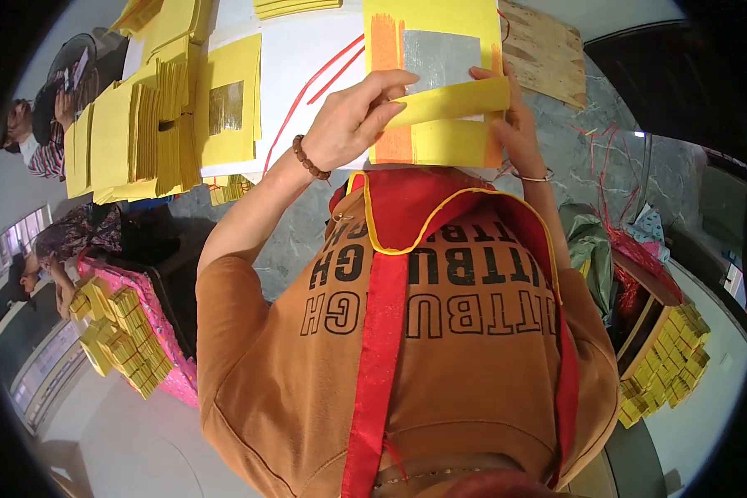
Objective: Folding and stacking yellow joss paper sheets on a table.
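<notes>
A yellow paper sheet point(436, 145) with orange bands and a silver foil square point(440, 58) lies at the near edge of the white table point(307, 50). Its folded-over yellow flap point(452, 100) stands up in a narrow curl across the foil. At the flap's left end, my left hand point(349, 120) pinches it between thumb and fingers. My right hand point(519, 120) closes on the right end, its fingertips partly behind the paper. Left of my left hand lie two red strings point(311, 87).
Thick stacks of yellow paper point(124, 137) and a foil-marked yellow sheet point(228, 108) occupy the table's left. A wooden board point(544, 50) lies beyond my right hand. Two people sit at the left, one beside yellow bundles point(129, 340). More yellow bundles point(668, 361) stand at the right.
</notes>
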Tool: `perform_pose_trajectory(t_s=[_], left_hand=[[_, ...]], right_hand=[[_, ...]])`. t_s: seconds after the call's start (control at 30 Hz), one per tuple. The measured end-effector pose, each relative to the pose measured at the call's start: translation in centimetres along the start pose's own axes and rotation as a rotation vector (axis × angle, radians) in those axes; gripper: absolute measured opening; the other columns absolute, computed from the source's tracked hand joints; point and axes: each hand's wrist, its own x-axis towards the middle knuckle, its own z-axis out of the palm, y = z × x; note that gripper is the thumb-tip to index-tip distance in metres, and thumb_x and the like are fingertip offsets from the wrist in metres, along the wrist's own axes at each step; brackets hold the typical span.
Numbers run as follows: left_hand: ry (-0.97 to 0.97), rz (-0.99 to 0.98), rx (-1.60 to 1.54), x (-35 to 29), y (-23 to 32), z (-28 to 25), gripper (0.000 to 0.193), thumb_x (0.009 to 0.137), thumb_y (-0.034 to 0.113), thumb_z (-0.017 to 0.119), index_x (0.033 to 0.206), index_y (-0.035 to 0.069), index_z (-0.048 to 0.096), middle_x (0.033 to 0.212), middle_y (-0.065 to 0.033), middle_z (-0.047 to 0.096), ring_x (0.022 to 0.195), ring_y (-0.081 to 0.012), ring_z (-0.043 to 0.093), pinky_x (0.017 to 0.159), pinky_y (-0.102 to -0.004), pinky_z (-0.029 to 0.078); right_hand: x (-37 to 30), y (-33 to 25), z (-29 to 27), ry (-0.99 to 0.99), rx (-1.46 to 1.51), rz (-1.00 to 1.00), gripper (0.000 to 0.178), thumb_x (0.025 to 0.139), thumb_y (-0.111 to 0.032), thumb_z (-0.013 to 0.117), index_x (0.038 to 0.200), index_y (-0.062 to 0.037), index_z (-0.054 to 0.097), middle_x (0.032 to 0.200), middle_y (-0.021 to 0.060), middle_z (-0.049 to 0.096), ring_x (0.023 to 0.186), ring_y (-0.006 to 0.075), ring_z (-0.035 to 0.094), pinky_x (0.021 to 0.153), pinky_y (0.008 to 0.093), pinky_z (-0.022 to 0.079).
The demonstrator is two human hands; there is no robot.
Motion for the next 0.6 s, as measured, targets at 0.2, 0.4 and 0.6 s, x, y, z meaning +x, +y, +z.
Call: perform_pose_trajectory(t_s=[0.2, 0.4, 0.6], left_hand=[[-0.095, 0.431, 0.292, 0.5, -0.4, -0.3, 0.023, 0.083, 0.008, 0.056, 0.106, 0.008, 0.059, 0.09, -0.0109, 0.059, 0.078, -0.0237, 0.06, 0.064, -0.031, 0.049], [-0.21, 0.502, 0.698, -1.0, 1.3, 0.4, 0.055, 0.072, 0.013, 0.067, 0.124, 0.01, 0.049, 0.116, -0.01, 0.051, 0.101, -0.0259, 0.05, 0.082, -0.0364, 0.041], [-0.228, 0.498, 0.806, -1.4, 0.8, 0.7, 0.066, 0.066, 0.017, 0.072, 0.127, 0.012, 0.046, 0.117, -0.0071, 0.05, 0.105, -0.0245, 0.047, 0.085, -0.0366, 0.038]], right_hand=[[0.0, 0.1, -0.1, -0.031, -0.138, -0.011, 0.034, 0.074, -0.009, 0.068, 0.108, -0.0115, 0.062, 0.128, 0.0008, 0.052, 0.135, 0.0289, 0.02, 0.109, 0.0415, 0.019], [0.0, 0.3, -0.3, -0.03, -0.11, -0.004, 0.026, 0.076, -0.008, 0.066, 0.102, -0.0087, 0.063, 0.127, -0.0002, 0.052, 0.135, 0.0285, 0.021, 0.109, 0.0397, 0.02], [0.1, 0.2, -0.3, -0.038, -0.111, 0.013, 0.023, 0.078, -0.009, 0.064, 0.1, -0.0077, 0.063, 0.127, -0.0008, 0.052, 0.135, 0.0276, 0.022, 0.109, 0.039, 0.02]])
